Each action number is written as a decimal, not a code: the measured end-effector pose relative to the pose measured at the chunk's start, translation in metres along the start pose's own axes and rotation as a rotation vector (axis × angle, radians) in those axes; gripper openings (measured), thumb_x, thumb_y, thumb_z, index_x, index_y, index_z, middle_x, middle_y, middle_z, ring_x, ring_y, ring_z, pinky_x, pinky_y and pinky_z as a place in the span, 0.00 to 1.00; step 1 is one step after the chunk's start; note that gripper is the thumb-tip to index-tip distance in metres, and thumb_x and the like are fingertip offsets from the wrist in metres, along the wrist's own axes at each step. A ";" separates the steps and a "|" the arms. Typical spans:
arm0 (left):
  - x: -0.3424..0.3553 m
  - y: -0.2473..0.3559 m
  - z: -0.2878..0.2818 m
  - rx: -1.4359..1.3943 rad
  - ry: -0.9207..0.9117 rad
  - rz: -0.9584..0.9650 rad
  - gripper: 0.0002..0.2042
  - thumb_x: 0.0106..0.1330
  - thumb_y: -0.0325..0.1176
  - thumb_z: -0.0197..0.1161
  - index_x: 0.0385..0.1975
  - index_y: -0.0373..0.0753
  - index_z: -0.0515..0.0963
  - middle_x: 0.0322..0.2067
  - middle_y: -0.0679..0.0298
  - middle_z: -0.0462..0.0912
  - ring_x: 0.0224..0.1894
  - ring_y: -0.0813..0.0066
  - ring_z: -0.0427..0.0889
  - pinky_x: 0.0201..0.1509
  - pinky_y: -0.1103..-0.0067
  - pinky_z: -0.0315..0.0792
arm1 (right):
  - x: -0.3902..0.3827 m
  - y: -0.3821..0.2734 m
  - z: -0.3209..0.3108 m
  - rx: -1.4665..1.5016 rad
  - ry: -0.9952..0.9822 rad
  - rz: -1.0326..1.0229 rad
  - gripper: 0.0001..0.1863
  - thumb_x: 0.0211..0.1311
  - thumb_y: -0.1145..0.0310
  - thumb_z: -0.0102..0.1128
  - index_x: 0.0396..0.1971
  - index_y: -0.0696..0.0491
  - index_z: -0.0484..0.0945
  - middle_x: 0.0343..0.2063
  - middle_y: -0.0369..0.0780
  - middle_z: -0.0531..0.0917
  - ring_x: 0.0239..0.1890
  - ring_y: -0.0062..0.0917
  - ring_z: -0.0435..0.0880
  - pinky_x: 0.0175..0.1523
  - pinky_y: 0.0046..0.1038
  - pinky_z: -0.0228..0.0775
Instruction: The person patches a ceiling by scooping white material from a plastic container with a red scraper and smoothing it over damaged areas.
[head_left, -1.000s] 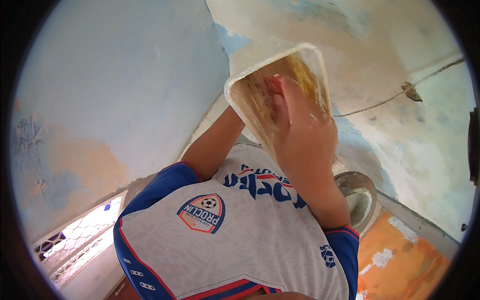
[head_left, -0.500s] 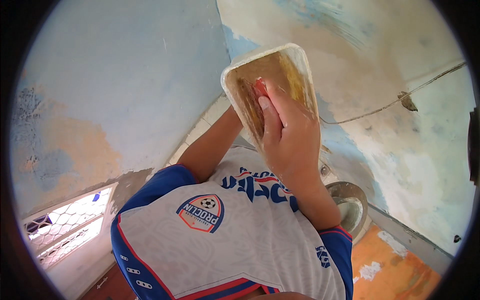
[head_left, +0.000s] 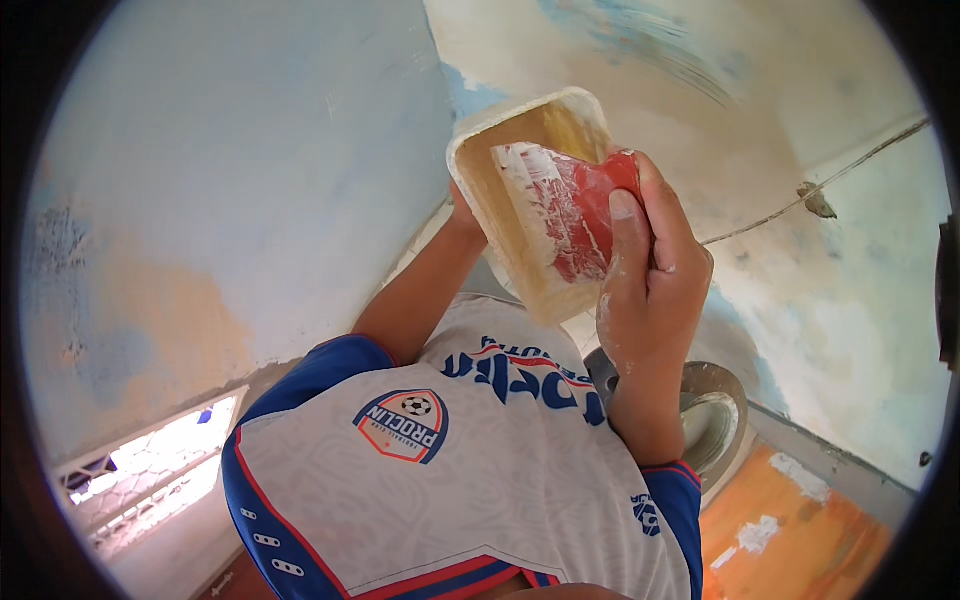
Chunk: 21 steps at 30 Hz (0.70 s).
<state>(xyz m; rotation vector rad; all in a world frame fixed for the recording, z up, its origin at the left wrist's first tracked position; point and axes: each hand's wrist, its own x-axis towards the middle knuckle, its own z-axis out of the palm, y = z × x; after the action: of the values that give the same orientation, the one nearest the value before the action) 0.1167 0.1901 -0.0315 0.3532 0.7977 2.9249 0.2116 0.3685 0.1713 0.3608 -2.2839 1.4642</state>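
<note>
Cream putty tray [head_left: 500, 215], upper centre: light, stiff, gripped beneath by hidden left hand; right hand [head_left: 645, 290] pinching slick red scraper [head_left: 580, 205]

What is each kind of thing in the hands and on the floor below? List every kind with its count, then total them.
Cream tray: 1
Red scraper, held in the right hand: 1
Round metal pan on the floor: 1
Total: 3

Your right hand [head_left: 650, 290] has slid toward 5 o'clock off the cream rectangular plastic tray [head_left: 500, 200], baring a red putty-smeared flat scraper [head_left: 575, 210], tray tilted more upright
</note>
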 end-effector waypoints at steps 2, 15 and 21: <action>0.005 0.006 -0.001 -0.003 -0.008 0.005 0.43 0.71 0.71 0.43 0.75 0.42 0.61 0.70 0.56 0.70 0.70 0.57 0.72 0.72 0.59 0.69 | 0.000 0.005 0.006 0.009 0.057 0.042 0.15 0.72 0.75 0.58 0.54 0.63 0.81 0.44 0.50 0.89 0.43 0.34 0.91 0.50 0.28 0.78; 0.037 0.059 -0.033 0.068 0.073 -0.242 0.43 0.72 0.72 0.37 0.77 0.46 0.60 0.72 0.58 0.68 0.72 0.55 0.69 0.74 0.57 0.67 | 0.051 0.062 0.062 1.287 0.438 0.615 0.16 0.78 0.64 0.56 0.58 0.55 0.74 0.52 0.38 0.84 0.54 0.27 0.85 0.59 0.34 0.79; 0.033 0.079 -0.097 -0.094 0.225 -0.556 0.42 0.72 0.72 0.37 0.77 0.48 0.60 0.72 0.60 0.69 0.72 0.55 0.70 0.74 0.57 0.68 | 0.062 0.067 0.087 1.376 0.430 0.525 0.22 0.75 0.69 0.55 0.66 0.56 0.70 0.60 0.41 0.81 0.61 0.30 0.81 0.67 0.38 0.75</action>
<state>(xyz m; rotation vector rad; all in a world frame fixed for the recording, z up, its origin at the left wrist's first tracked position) 0.0589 0.0793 -0.0659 -0.1856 0.6475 2.4823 0.1118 0.3173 0.1142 -0.2305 -0.7507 2.8369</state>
